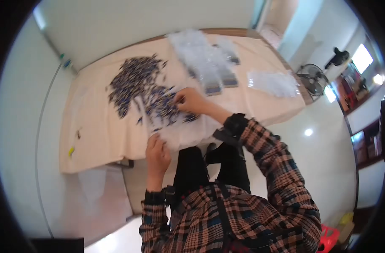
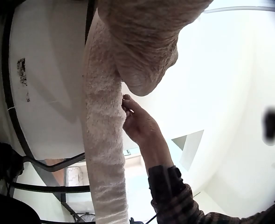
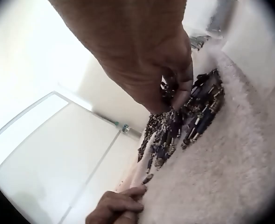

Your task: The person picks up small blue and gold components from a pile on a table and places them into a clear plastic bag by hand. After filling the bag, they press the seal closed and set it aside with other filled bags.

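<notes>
Closest in the head view were the person's plaid shirt and black trousers, right up against the counter, which was covered with a pale cloth. The left hand was at the near edge, fingers bent; a single dark piece lay right by its fingertips, and I cannot tell whether it was pinched. A fluffy white cloth covered the near edge beside it. Further in, the right hand reached into a smaller heap of slim dark pieces, its thumb and fingers curved with the tips close together among them; whether they gripped one I cannot tell. Towards the counter's left end lay a small yellow object. Beyond the smaller heap spread a larger heap of similar pieces. To its right, plastic bags with dark lower ends overlapped each other, and clear bags lay further right. A fan stood past the counter's right end.
</notes>
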The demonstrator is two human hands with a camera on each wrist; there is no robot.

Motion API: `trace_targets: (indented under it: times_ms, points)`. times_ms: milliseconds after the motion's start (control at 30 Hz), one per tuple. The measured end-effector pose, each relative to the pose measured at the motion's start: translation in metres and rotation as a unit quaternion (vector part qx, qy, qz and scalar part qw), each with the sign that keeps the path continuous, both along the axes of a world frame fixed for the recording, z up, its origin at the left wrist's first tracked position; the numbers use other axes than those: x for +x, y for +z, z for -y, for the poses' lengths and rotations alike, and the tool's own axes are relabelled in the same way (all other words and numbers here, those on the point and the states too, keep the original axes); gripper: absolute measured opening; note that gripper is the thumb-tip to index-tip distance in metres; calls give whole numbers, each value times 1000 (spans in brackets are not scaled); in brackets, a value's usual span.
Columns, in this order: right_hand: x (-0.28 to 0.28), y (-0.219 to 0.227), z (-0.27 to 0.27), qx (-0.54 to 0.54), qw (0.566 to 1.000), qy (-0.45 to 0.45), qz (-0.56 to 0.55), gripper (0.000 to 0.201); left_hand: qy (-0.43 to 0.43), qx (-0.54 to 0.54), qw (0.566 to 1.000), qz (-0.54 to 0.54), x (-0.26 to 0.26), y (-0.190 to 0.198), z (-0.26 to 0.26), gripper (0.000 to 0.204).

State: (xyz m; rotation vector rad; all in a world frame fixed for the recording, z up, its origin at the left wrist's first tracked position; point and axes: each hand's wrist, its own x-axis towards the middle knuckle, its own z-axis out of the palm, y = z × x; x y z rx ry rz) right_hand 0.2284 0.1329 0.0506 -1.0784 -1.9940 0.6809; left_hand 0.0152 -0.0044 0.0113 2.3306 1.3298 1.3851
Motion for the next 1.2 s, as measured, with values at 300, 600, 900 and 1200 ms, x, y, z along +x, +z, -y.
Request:
trace_targets:
  times_ms: [300, 600, 900, 1200]
  points:
    - [-13, 7, 6, -248, 945, 22, -209, 20, 4, -36, 999, 20, -4, -2, 2, 11]
    - [-12, 0, 7, -102, 981, 57, -154, 23, 13, -9, 1000, 22, -2, -2, 1, 11]
    - [24, 21, 19, -123, 988, 29, -94, 24, 20, -35, 999, 16, -5, -7, 2, 11]
    - [54, 19, 41, -21, 993, 15, 119, 30, 17, -4, 1000, 14, -2, -3, 0, 13]
